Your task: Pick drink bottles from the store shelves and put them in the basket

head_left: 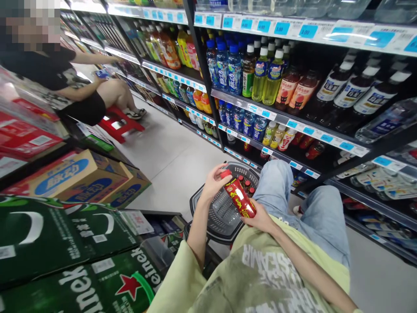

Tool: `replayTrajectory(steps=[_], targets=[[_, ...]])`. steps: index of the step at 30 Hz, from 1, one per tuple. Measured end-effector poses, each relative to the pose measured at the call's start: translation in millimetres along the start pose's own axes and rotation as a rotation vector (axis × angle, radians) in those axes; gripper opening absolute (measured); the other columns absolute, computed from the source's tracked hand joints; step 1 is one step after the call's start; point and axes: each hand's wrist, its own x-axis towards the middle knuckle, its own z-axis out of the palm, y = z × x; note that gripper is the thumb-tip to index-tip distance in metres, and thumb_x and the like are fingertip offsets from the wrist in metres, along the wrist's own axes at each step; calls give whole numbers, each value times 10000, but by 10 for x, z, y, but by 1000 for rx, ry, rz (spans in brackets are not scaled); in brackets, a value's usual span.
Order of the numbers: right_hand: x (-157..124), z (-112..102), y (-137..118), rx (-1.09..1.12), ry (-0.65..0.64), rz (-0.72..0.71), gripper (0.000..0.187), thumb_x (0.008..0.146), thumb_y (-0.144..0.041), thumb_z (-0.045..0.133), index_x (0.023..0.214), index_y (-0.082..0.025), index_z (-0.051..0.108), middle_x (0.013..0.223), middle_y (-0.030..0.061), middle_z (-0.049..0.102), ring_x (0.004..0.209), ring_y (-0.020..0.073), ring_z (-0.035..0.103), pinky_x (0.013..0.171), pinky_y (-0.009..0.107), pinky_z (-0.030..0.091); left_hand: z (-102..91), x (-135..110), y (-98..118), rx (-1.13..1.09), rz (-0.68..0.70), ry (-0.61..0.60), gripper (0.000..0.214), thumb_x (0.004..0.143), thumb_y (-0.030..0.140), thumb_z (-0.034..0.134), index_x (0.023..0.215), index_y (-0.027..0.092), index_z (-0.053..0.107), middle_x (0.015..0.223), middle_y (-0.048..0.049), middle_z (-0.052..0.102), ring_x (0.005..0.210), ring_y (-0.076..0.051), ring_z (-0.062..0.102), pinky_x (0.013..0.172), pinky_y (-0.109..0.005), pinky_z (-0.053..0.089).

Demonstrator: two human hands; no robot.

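I hold a red bottle point(239, 196) with a red cap in both hands, tilted over my lap. My left hand point(213, 180) is closed around its cap end. My right hand point(260, 219) grips the bottom end from below. Just beyond the bottle a dark plastic shopping basket point(221, 215) sits on the floor with a few more red-capped bottles point(246, 184) in its far corner. My knees in light jeans point(293, 195) point toward the drinks shelf.
A tall black shelf unit point(293, 117) full of bottled drinks runs along the right. Stacked cardboard and green beer cases point(74, 243) stand on the left. Another person point(74, 82) sits on a red stool point(120, 124) further up the aisle.
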Motion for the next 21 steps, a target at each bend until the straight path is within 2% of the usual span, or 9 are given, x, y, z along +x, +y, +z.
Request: replayTrajectory(steps=[1,3,5,9,12,16,19,21], targets=[[2,1,7,-75,7,7,601,722,-304,850,1286,-197,670,941,-10,758,748,184,656,733,314,565,-57,-4,45,74,18,-54,565,728,471,877,1207,190,777,1038,-70,798,952,-212,731,906,-333,585],[22,2,44,-167,-4,-9,620,729,-294,840,1315,-198,662,978,5,773,786,197,682,788,336,577,-178,-34,122,244,58,-167,376,769,442,824,1050,192,806,1014,-74,785,943,-216,714,900,-334,569],[60,0,118,-187,-42,-54,660,739,-284,834,1364,-194,643,1108,51,787,910,229,725,891,374,586,-272,-86,158,403,74,-216,254,805,435,768,893,196,783,975,-71,771,920,-219,695,888,-337,551],[138,-53,347,-211,-49,-105,676,767,-242,796,1420,-188,626,1368,144,719,1204,290,708,1061,459,555,-301,-172,15,649,-1,-112,205,853,414,710,843,210,693,899,-39,725,843,-203,649,847,-328,527],[153,-153,470,-279,-4,-74,549,832,-258,749,1367,-176,664,1333,150,727,1163,287,719,1048,484,573,-241,-129,-316,864,-48,-21,151,844,338,723,830,209,644,887,-40,674,835,-205,625,854,-330,512],[133,-326,472,-317,-45,-130,337,932,-250,657,1261,-203,713,1242,103,761,1102,242,738,1001,436,612,-231,66,-973,1029,-130,65,113,834,252,721,874,196,631,952,-70,641,855,-215,617,860,-333,501],[102,-494,441,-420,-55,-258,283,979,-230,611,1232,-202,735,1263,114,765,1225,265,707,1099,491,576,-295,260,-1483,1003,-276,109,134,805,213,737,866,197,619,948,-65,636,889,-210,616,866,-311,496],[78,-625,444,-529,-32,-312,279,997,-235,604,1236,-212,747,1338,115,749,1379,298,629,1198,565,502,-330,399,-1779,968,-374,126,159,767,186,749,827,202,603,884,-40,626,890,-201,614,860,-292,493]])
